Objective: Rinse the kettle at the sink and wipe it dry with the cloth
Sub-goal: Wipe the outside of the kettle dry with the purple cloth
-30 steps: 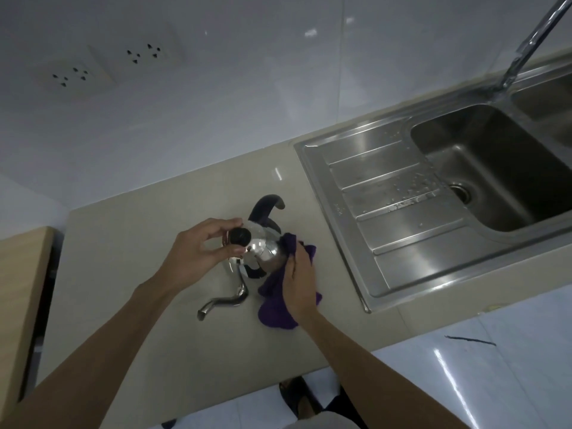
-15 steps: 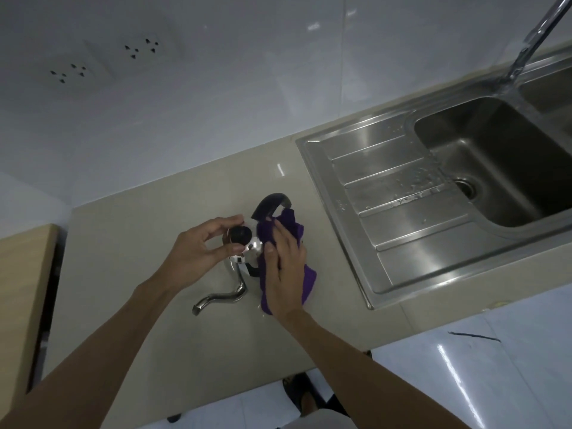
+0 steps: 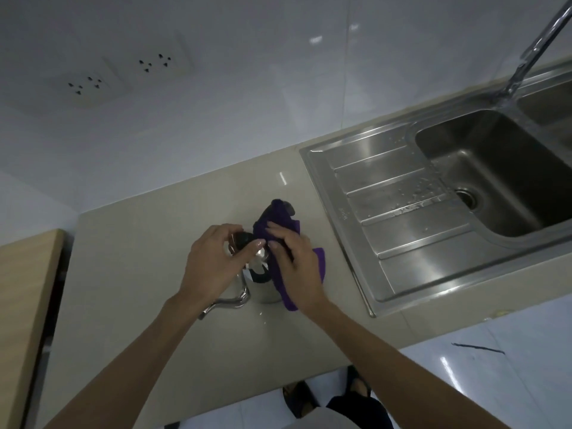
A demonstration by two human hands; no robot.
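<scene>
A view from above looks down at a beige kitchen counter [image 3: 148,274] with a steel sink [image 3: 402,236] set into it on the right. A small steel kettle [image 3: 263,286] stands upright on the counter, to the left of the sink's ridged draining board and apart from it. Its thin curved spout [image 3: 226,303] points toward the lower left.

The left hand [image 3: 213,264] comes in from the lower left and rests over the top of the kettle. Its thumb and fingertips pinch the black knob of the lid [image 3: 243,238], with the fingers curled close together.

The right hand [image 3: 294,267] comes in from the lower right and presses a purple cloth [image 3: 278,224] against the right side and top of the kettle. Its fingers lie flat and close together on the cloth, and their tips almost meet those of the left hand. The cloth drapes over the kettle's black handle [image 3: 289,209], of which only a small part shows at the far end, and hangs down the right side under the palm to the counter.

Water drops [image 3: 414,196] lie on the draining board near the basin. A tap [image 3: 532,48] rises at the upper right corner. Two wall sockets [image 3: 123,72] sit on the pale tiled wall at the upper left. A wooden surface [image 3: 24,305] borders the counter on the far left. Dark shoes [image 3: 300,397] show on the glossy floor below the counter edge.
</scene>
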